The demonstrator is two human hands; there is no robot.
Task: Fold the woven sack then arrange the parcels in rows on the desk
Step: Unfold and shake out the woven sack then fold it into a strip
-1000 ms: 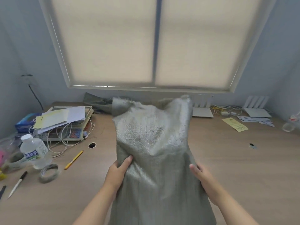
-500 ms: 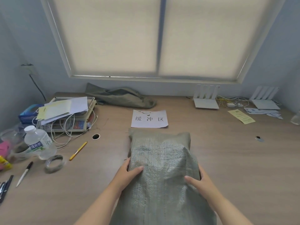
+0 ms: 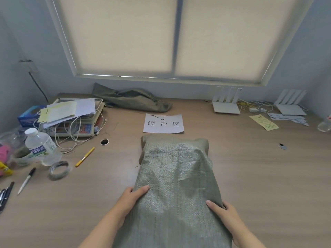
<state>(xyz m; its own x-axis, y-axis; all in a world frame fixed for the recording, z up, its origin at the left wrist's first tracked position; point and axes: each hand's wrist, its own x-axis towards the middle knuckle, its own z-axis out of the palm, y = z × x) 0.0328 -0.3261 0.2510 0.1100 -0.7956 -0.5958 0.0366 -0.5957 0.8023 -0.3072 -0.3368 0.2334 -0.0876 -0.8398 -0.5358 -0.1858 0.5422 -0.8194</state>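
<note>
Wood-coloured, the desk point(image 3: 259, 176) fills most of the view in front of you. In its middle lies the grey-green woven sack point(image 3: 175, 172), long and rather flat. Its far end is just beside a white sheet of paper point(image 3: 163, 123) with three printed characters, and its near end runs out of the picture at the bottom. A second, crumpled sack point(image 3: 132, 100) lies at the back by the wall, under the window.

Your left hand point(image 3: 132, 196) grips the left edge of the woven sack, with the thumb on top and the other fingers hidden under the cloth. Your right hand point(image 3: 224, 212) grips the right edge in the same way.

On the left part of the desk are a water bottle point(image 3: 40, 145), a roll of tape point(image 3: 57, 176) and a yellow pen point(image 3: 85, 156).
</note>
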